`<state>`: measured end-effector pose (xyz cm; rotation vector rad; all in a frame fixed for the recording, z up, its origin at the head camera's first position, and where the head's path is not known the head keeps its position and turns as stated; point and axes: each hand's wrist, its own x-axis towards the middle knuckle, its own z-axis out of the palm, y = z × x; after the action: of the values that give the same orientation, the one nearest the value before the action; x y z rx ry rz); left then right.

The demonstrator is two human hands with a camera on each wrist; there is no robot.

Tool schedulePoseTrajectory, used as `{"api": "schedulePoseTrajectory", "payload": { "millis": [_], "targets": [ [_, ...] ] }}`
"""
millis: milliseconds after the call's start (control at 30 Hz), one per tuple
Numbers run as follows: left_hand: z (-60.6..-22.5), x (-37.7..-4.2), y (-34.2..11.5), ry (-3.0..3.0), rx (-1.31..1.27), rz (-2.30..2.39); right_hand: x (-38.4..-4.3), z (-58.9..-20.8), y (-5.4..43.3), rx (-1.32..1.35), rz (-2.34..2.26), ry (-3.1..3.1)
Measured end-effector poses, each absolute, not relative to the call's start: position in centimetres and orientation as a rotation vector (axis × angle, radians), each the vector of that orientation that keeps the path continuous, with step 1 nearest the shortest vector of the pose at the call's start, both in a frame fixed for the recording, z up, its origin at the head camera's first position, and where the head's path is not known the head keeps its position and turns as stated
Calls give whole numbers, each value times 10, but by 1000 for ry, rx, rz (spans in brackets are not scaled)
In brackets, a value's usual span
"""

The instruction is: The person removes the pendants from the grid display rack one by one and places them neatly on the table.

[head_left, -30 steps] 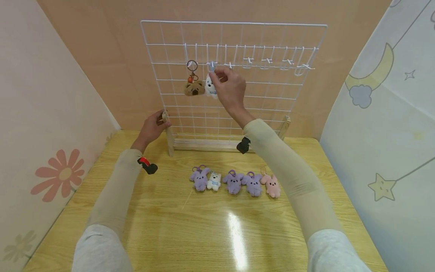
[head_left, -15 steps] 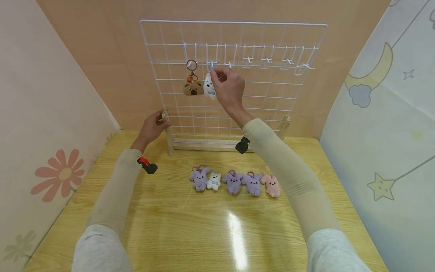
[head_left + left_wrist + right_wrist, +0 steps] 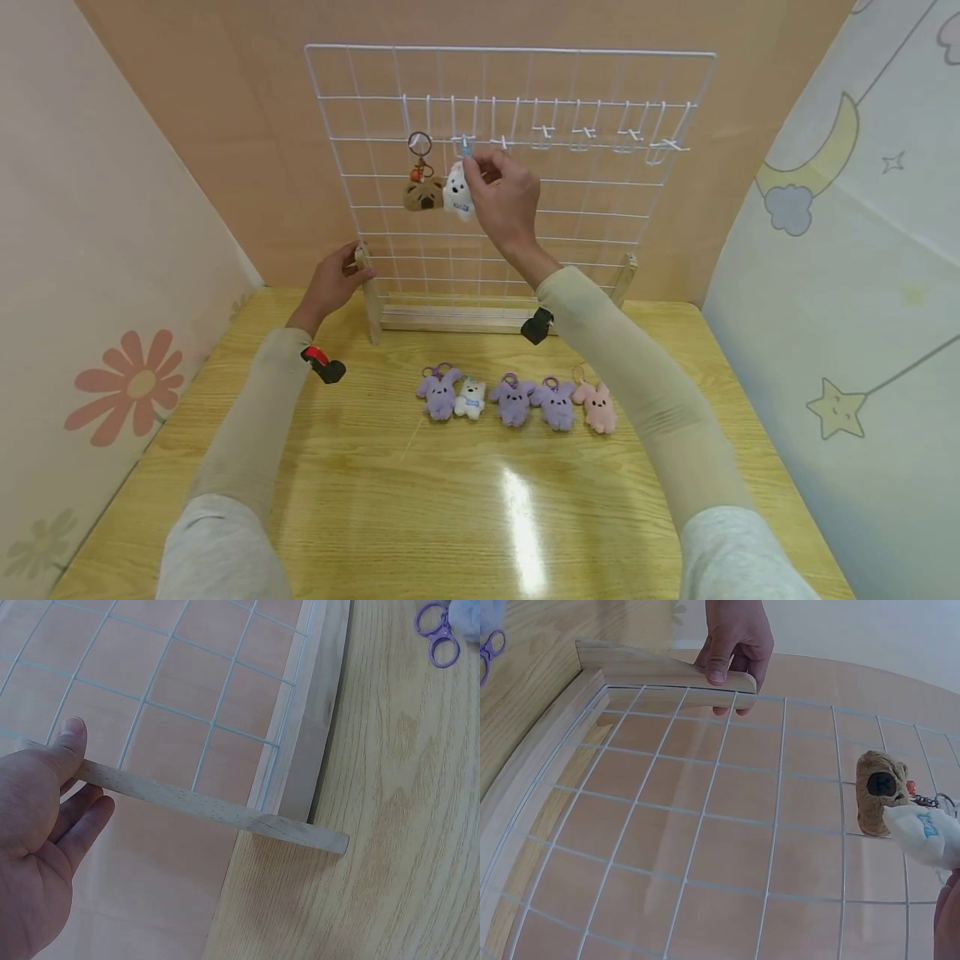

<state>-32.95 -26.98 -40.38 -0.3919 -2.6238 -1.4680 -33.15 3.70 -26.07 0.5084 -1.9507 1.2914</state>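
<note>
In the head view my right hand (image 3: 506, 196) pinches the top of a white plush keychain (image 3: 457, 196) with a blue bow, in front of a white wire grid rack (image 3: 510, 50). The keychain's light blue strap (image 3: 464, 147) is at the second hook from the left; whether it is over the hook is hard to tell. Beside it a brown bear-head plush keychain (image 3: 422, 197) hangs by its ring from the leftmost hook. My left hand (image 3: 336, 279) holds the rack's left wooden post (image 3: 217, 810), thumb on one side and fingers on the other.
On the table (image 3: 375, 500) lies a row of plush keychains: purple ones (image 3: 439, 395), a white one (image 3: 470, 399) and a pink one (image 3: 599, 408). Several white hooks (image 3: 587, 133) line the grid to the right. Patterned walls (image 3: 862, 292) flank the table.
The white plush keychain has shifted slightly left, closer to the brown one, and shows more of its front. The right hand stays near the same hook; the left hand keeps its grip.
</note>
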Motion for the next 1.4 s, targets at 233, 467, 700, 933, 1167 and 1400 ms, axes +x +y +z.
{"api": "schedulePoseTrajectory", "payload": {
  "millis": [233,467,700,933,1167,1400],
  "targets": [
    [-404,-328,-269,-2634,-377,-1443,-323,-260,39,572,1312,-1925],
    [-401,-325,-267,-2641,-365,-1427,-317,-261,43,642,1306,-1905],
    [-399,-322,-266,-2650,-357,-1436,-306,-260,43,672,1334,-1924],
    [-397,-321,-265,-2660,-344,-1438,-293,-264,42,755,1322,-1911],
    [-396,-321,-264,-2669,-326,-1448,-281,-277,39,819,1382,-1970],
    [-397,-322,-264,-2667,-331,-1447,-272,-296,38,892,1404,-1987]
  ]
}}
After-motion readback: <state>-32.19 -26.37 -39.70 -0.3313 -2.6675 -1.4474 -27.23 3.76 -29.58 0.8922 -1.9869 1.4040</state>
